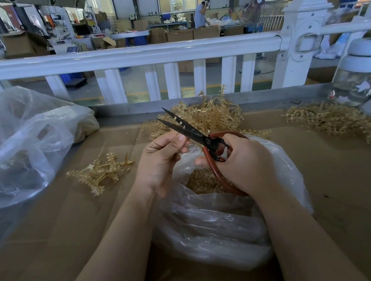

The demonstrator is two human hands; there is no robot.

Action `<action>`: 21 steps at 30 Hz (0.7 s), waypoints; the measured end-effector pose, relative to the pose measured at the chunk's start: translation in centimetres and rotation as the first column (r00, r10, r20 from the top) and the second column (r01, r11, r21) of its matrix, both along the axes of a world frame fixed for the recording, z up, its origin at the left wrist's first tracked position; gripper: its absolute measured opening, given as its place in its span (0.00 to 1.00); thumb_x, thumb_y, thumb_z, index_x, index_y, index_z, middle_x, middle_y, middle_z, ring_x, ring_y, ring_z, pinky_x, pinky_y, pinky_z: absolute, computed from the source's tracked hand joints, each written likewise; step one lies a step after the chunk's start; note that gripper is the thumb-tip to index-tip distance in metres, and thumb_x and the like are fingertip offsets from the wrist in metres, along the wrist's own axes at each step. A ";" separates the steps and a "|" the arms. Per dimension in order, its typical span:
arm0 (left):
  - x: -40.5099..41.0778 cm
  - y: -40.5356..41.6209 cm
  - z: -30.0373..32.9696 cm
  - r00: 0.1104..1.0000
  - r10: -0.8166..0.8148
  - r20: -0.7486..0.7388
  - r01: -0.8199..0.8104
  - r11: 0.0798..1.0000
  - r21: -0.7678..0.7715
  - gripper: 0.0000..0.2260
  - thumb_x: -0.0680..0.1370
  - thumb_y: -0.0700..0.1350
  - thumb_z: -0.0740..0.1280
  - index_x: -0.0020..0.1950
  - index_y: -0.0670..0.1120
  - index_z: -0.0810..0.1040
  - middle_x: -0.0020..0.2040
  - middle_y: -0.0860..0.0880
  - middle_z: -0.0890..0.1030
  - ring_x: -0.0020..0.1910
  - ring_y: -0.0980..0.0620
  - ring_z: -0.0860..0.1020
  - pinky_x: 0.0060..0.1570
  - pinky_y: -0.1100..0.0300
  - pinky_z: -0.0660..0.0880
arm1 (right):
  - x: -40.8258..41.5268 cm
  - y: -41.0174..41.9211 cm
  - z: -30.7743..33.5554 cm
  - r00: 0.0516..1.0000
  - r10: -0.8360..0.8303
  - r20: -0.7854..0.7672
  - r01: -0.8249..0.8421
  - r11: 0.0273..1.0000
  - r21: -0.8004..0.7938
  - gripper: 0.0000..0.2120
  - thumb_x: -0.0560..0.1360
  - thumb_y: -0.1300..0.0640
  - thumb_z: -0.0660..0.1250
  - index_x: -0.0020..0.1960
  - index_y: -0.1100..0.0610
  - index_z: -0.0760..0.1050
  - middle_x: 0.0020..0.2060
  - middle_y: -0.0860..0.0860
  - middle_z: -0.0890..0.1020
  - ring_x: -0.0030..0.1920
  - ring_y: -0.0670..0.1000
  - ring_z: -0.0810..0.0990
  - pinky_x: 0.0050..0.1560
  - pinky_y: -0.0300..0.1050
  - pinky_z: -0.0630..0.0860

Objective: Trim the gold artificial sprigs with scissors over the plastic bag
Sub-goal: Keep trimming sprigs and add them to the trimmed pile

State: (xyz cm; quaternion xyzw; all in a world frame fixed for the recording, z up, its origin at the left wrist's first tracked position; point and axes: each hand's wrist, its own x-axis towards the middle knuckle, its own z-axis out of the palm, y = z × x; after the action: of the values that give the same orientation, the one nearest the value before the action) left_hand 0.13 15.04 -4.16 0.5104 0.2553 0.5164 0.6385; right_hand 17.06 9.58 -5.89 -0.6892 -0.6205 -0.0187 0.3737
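My right hand (pixel 244 159) has its grip wrapped round the red handle loops of the scissors (pixel 193 132), fingers curled through them, with the black blades parted a little and pointing up and away from me. My left hand (pixel 161 159) sits just beside that grip, its thumb and fingers pressed together in a pinch close under the blades; what the pinch holds is too small for me to tell, perhaps a short stub of sprig, and a few pale bits show against the blades. I judge I keep the left pinch this close so the piece meets the blades near the pivot, where the cut is strongest.

Directly under both grips lies the open plastic bag (pixel 213 229), its mouth spread so that trimmings drop straight in; a heap of gold offcuts (pixel 202 181) already lies inside it. The bag rests on the cardboard-covered bench (pixel 52 236).

Out to the left of my left grip lies a small bunch of gold sprigs (pixel 101 170), within easy reach. Beyond the blade tips is a larger pile of sprigs (pixel 211 114), and another pile (pixel 339 120) spreads far off to the right of my right grip. A big clear bag (pixel 18 141) bulges at far left, and a white railing (pixel 124 57) runs across behind everything.
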 end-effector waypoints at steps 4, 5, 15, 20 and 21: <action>0.0 0.1 -0.2 1.000 0.004 0.004 -0.004 1.000 -0.007 0.03 0.70 0.42 0.71 0.38 0.47 0.83 0.36 0.49 0.78 0.35 0.56 0.72 0.40 0.63 0.67 | 0.0 0.0 0.0 1.000 0.008 -0.015 -0.008 1.000 0.000 0.34 0.61 0.16 0.60 0.47 0.44 0.78 0.35 0.35 0.77 0.38 0.34 0.74 0.34 0.31 0.66; 0.0 0.0 -0.2 1.000 0.004 0.005 -0.004 1.000 -0.009 0.02 0.70 0.42 0.71 0.39 0.46 0.83 0.36 0.49 0.78 0.35 0.56 0.72 0.40 0.63 0.66 | 0.0 0.1 0.0 1.000 0.007 -0.018 -0.008 1.000 -0.003 0.35 0.60 0.16 0.60 0.46 0.45 0.78 0.35 0.35 0.77 0.37 0.34 0.74 0.34 0.32 0.67; -0.1 0.0 0.2 0.999 -0.004 0.048 0.001 0.999 0.052 0.02 0.74 0.40 0.65 0.42 0.44 0.77 0.37 0.48 0.80 0.35 0.53 0.75 0.40 0.62 0.72 | 0.1 0.3 0.0 0.999 0.000 -0.037 -0.001 0.999 -0.035 0.44 0.56 0.11 0.50 0.52 0.43 0.79 0.38 0.36 0.81 0.40 0.39 0.78 0.36 0.34 0.71; -0.1 0.2 -0.1 0.997 0.062 0.053 -0.067 0.994 0.087 0.08 0.82 0.38 0.61 0.45 0.42 0.77 0.38 0.47 0.80 0.36 0.51 0.75 0.43 0.60 0.74 | 0.0 0.2 0.1 0.999 -0.011 -0.050 0.010 1.000 -0.007 0.41 0.57 0.11 0.50 0.51 0.39 0.78 0.35 0.30 0.76 0.38 0.33 0.74 0.34 0.31 0.66; -0.2 0.3 -0.2 0.995 0.077 0.059 -0.083 0.991 0.100 0.07 0.81 0.37 0.62 0.45 0.42 0.77 0.37 0.48 0.80 0.36 0.52 0.74 0.42 0.62 0.74 | 0.0 0.2 0.1 0.998 -0.013 -0.053 0.013 1.000 -0.001 0.42 0.56 0.11 0.47 0.51 0.39 0.78 0.35 0.30 0.76 0.37 0.32 0.73 0.34 0.31 0.66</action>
State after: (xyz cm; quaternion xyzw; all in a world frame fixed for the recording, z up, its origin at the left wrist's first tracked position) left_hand -0.04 15.35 -4.32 0.5174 0.2311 0.5679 0.5969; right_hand 17.11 9.80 -5.76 -0.6936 -0.6057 -0.0026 0.3899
